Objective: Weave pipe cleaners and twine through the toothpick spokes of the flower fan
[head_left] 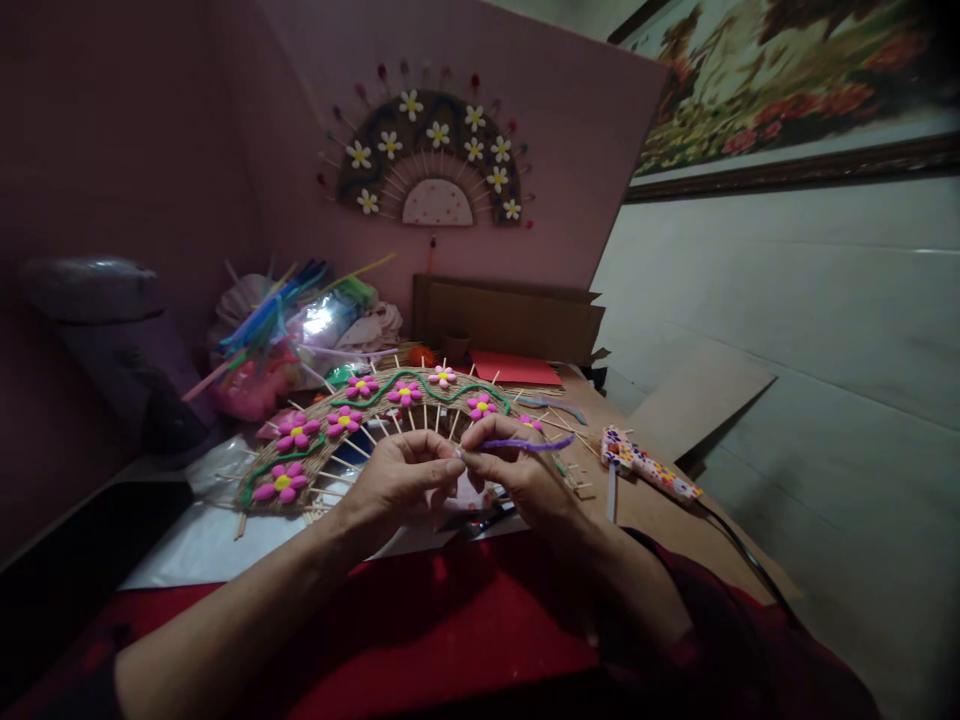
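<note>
My right hand (514, 470) pinches a purple pipe cleaner (544, 445), whose free length points off to the right. Close against it, my left hand (412, 475) is closed too, thumb against forefinger, near the pipe cleaner's other end; what lies between those fingertips is too small to make out. Behind both hands rests a fan-shaped craft piece (375, 405) of wrapped twine on thin sticks. Pink flowers (283, 483) with yellow centres and a wavy green strand decorate it. My hands cover part of its lower middle.
A flower-patterned glue gun (649, 465) with a black cable lies at right on cardboard. Bagged craft supplies and pipe cleaners (277, 320) are heaped at back left. A finished fan (427, 150) hangs on the pink wall. Red paper (517, 368) lies behind the craft piece.
</note>
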The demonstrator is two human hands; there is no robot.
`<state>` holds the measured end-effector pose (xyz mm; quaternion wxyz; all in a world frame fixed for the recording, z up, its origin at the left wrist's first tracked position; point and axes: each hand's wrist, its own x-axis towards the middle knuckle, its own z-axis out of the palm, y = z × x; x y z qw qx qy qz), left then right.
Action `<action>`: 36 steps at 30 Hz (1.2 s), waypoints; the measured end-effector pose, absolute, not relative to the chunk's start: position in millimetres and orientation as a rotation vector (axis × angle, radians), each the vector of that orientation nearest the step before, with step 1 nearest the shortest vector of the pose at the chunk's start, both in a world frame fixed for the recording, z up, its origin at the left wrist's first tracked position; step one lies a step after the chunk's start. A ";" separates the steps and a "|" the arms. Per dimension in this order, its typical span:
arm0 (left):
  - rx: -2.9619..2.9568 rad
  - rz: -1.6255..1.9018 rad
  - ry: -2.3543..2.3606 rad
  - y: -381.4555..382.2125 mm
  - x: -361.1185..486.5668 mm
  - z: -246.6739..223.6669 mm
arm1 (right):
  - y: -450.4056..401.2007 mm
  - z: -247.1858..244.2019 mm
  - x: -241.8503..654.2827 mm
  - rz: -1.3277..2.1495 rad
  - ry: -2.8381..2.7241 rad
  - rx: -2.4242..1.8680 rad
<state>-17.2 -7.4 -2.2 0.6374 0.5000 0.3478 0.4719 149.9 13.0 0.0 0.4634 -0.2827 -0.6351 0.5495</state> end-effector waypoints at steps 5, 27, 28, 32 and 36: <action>1.114 1.110 0.837 -9.2 -14.0 -1.5 | 10.3 2.4 148.4 1.304 -1.572 -0.725; 1.257 1.153 1.022 -16.4 -7.2 6.6 | 9.1 -4.3 145.9 0.881 -1.687 -0.696; 1.264 1.170 1.036 -16.6 -6.3 5.5 | 9.4 -5.3 145.9 0.824 -1.718 -0.693; 1.316 1.245 1.118 -16.6 -4.3 -1.3 | 6.7 -8.5 145.2 0.469 -1.915 -0.642; 1.463 1.330 1.240 -17.9 -4.6 -4.3 | 2.5 -9.2 143.9 0.251 -2.037 -0.543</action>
